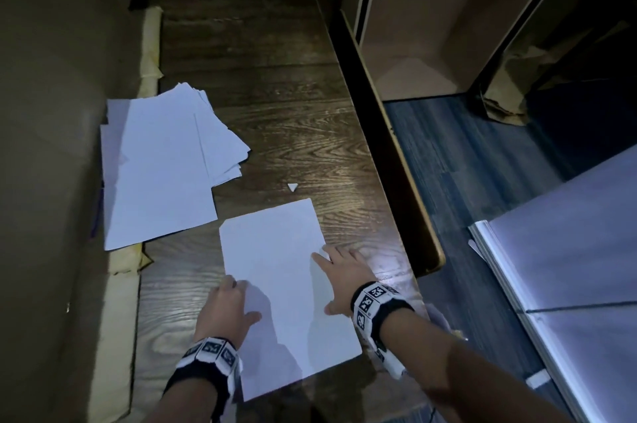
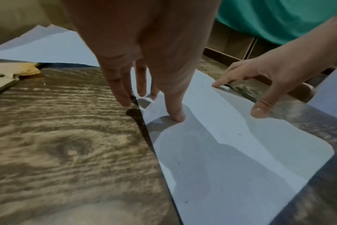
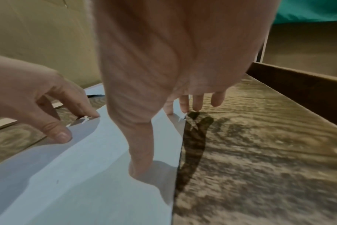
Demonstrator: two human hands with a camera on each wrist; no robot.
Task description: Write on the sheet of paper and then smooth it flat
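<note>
A blank white sheet of paper lies on the dark wooden desk in front of me. My left hand rests on the sheet's left edge, thumb pressing the paper and fingers spread over the edge onto the wood. On the sheet's right edge sits my right hand, index finger and thumb on the paper, the other fingers on the desk. Seen from the left wrist, the sheet lies under my left thumb, with the right hand beyond it. No pen is visible. The right wrist view shows the paper and the left hand.
A loose stack of white sheets lies at the desk's far left by the wall. A small white paper scrap sits just beyond the sheet. The desk's right edge drops to a blue floor; shelving stands beyond.
</note>
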